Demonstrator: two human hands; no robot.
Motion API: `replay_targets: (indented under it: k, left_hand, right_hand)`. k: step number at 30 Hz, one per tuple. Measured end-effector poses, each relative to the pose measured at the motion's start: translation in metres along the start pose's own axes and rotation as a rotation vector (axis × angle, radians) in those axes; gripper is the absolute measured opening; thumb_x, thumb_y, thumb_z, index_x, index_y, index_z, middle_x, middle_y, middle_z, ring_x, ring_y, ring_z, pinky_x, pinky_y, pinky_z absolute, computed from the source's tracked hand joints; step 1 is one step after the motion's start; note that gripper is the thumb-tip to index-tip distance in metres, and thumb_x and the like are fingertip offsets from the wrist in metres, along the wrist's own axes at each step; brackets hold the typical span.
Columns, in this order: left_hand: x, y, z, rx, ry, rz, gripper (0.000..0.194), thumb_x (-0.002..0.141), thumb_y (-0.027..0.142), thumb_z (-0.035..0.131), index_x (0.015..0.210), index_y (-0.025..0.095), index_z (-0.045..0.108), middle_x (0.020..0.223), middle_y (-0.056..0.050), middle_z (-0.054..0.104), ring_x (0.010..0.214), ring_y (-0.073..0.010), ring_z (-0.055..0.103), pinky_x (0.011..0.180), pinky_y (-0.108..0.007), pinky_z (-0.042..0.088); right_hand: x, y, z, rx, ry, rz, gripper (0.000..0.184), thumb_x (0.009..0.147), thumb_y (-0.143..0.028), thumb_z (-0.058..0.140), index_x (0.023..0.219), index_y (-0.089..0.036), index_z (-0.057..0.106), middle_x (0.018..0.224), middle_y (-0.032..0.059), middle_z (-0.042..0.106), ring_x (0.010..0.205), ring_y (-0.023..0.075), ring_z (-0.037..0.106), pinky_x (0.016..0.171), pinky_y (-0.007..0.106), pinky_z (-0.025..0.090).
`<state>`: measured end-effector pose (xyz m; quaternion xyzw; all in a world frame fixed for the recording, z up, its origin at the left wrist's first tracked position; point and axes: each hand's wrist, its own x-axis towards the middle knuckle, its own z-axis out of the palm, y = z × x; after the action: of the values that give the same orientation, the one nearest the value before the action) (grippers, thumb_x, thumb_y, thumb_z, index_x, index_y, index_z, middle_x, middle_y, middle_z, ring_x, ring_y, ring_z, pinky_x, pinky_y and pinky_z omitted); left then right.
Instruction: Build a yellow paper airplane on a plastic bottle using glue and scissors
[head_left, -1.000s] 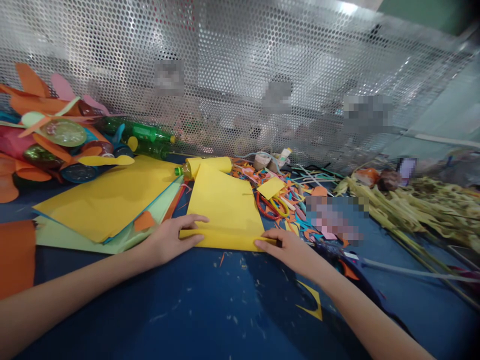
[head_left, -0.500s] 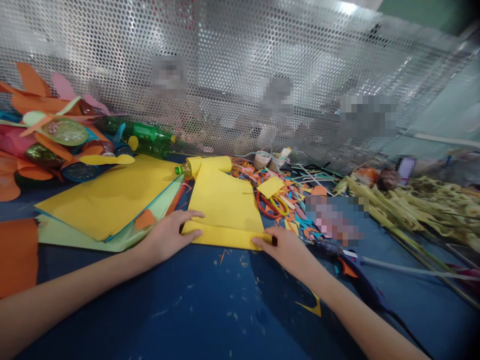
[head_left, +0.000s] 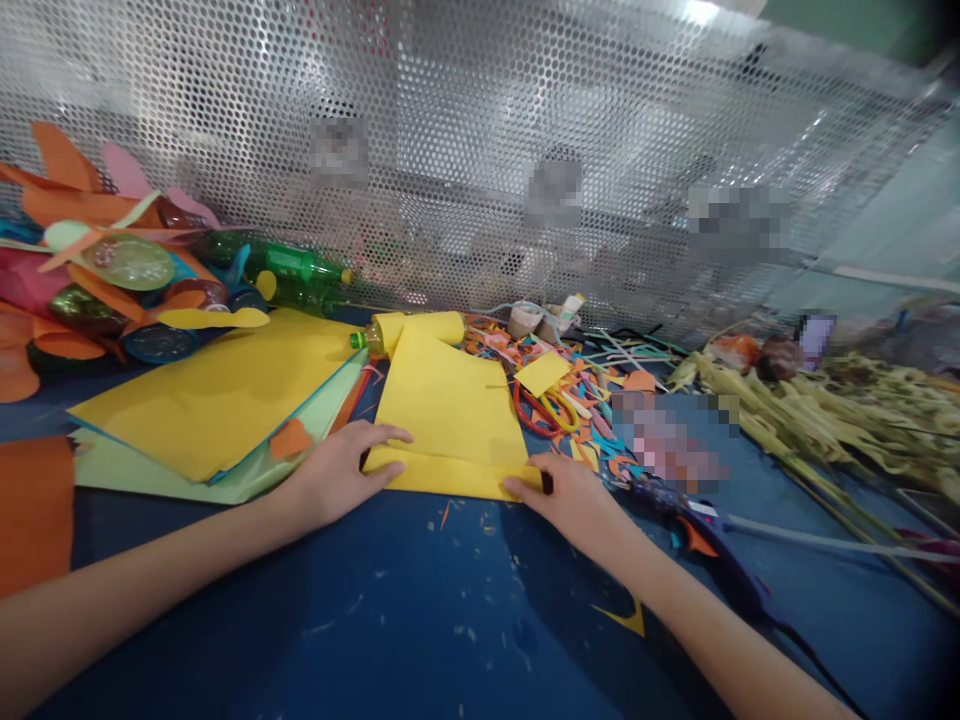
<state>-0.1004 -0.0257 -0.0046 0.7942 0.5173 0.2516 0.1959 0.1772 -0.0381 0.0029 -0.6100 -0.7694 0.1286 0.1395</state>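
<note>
A yellow sheet [head_left: 454, 400], paper or thin foam, lies on the blue table with its near edge folded up into a narrow flap. My left hand [head_left: 351, 470] pinches the left end of that fold between thumb and fingers. At the right end, my right hand [head_left: 559, 490] grips the same fold, thumb in front and fingers behind. Just past the sheet's far edge lies a bottle wrapped in yellow [head_left: 424, 328], its green cap pointing left. Scissors with red and yellow handles [head_left: 547, 408] rest right of the sheet, partly under a small yellow piece [head_left: 543, 374].
Stacked yellow and green sheets [head_left: 217, 400] lie at left, with decorated plastic bottles [head_left: 135, 265] behind. Colourful scraps [head_left: 600, 420] spread rightward. A glue gun [head_left: 720, 560] with its cord lies near my right forearm. Dried husks [head_left: 825, 420] sit far right. A perforated metal screen [head_left: 465, 130] stands behind.
Almost nothing differs. Both hands keep the same hold on the folded edge, and the yellow sheet stays in place.
</note>
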Motion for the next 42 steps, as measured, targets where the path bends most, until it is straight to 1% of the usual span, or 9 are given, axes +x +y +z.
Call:
replay_targets:
  k: [6,10,17,22,25,29,32,38,42]
  left_hand:
    - [0.002,-0.002,-0.001,-0.017,-0.039,0.059,0.029,0.081,0.034,0.048,0.106,0.024,0.059,0.107,-0.003,0.062,0.102,-0.0211,0.055,0.091,-0.037,0.041]
    - [0.003,-0.006,-0.003,-0.05,-0.092,0.024,0.033,0.079,0.042,0.051,0.103,0.022,0.06,0.096,-0.004,0.064,0.086,-0.0189,0.059,0.08,-0.034,0.047]
    - [0.006,-0.015,-0.01,-0.079,-0.256,0.292,0.022,0.074,0.044,0.061,0.074,0.023,0.068,0.071,-0.001,0.064,0.091,-0.0195,0.053,0.084,-0.034,0.042]
    - [0.009,-0.016,-0.012,-0.075,-0.249,0.371,0.022,0.076,0.04,0.06,0.066,0.021,0.066,0.065,-0.001,0.062,0.084,-0.017,0.056,0.081,-0.031,0.043]
    - [0.008,-0.015,-0.011,-0.029,-0.207,0.282,0.033,0.079,0.04,0.055,0.054,0.019,0.058,0.067,-0.002,0.06,0.086,-0.0175,0.057,0.078,-0.029,0.044]
    - [0.006,-0.013,-0.01,0.068,-0.173,0.08,0.026,0.075,0.043,0.055,0.078,0.018,0.062,0.092,-0.005,0.063,0.089,-0.02,0.058,0.08,-0.031,0.044]
    - [0.005,-0.011,-0.012,0.094,-0.199,0.026,0.03,0.075,0.042,0.054,0.092,0.018,0.06,0.098,-0.005,0.062,0.091,-0.0212,0.057,0.082,-0.032,0.043]
    - [0.003,-0.006,-0.016,0.041,-0.24,0.037,0.037,0.076,0.037,0.055,0.109,0.02,0.054,0.11,-0.006,0.059,0.098,-0.022,0.055,0.084,-0.033,0.043]
    - [0.002,-0.007,-0.018,0.023,-0.277,0.133,0.036,0.08,0.033,0.053,0.113,0.022,0.053,0.113,-0.005,0.057,0.102,-0.0208,0.052,0.089,-0.035,0.04]
  right_hand:
    - [-0.001,0.001,-0.002,-0.007,-0.004,-0.003,0.029,0.078,-0.043,0.052,0.062,-0.018,0.053,0.064,0.0038,0.058,0.056,0.0157,0.049,0.051,0.026,0.032]
    - [-0.002,0.002,-0.009,0.075,-0.097,-0.026,0.032,0.079,-0.045,0.051,0.064,-0.018,0.057,0.066,0.0036,0.058,0.059,0.0159,0.051,0.054,0.027,0.035]
    - [-0.006,0.005,-0.022,0.349,-0.288,-0.075,0.013,0.067,-0.026,0.065,0.079,-0.02,0.064,0.086,0.003,0.061,0.079,0.0179,0.056,0.073,0.03,0.042]
    - [-0.008,0.005,-0.024,0.3,-0.27,-0.118,0.01,0.072,-0.03,0.062,0.073,-0.02,0.062,0.084,0.0024,0.059,0.077,0.0168,0.056,0.072,0.029,0.042]
    - [-0.006,0.005,-0.021,0.213,-0.209,-0.078,0.023,0.079,-0.038,0.054,0.068,-0.018,0.059,0.074,0.0025,0.059,0.067,0.0155,0.055,0.062,0.026,0.04]
    - [-0.004,0.003,-0.015,0.026,-0.123,-0.017,0.03,0.081,-0.042,0.051,0.063,-0.017,0.055,0.065,0.0029,0.056,0.058,0.0149,0.051,0.052,0.025,0.033]
    - [-0.003,0.0,-0.013,-0.025,-0.1,-0.023,0.032,0.081,-0.042,0.05,0.061,-0.018,0.051,0.064,0.0023,0.055,0.056,0.014,0.049,0.051,0.024,0.031]
    - [-0.002,-0.002,-0.006,-0.113,-0.038,-0.015,0.033,0.083,-0.04,0.05,0.058,-0.019,0.043,0.064,0.0022,0.052,0.057,0.0141,0.048,0.053,0.025,0.032]
    - [-0.003,0.0,0.0,-0.15,0.009,-0.04,0.035,0.083,-0.041,0.051,0.057,-0.019,0.041,0.063,0.0019,0.051,0.057,0.0143,0.048,0.053,0.025,0.032]
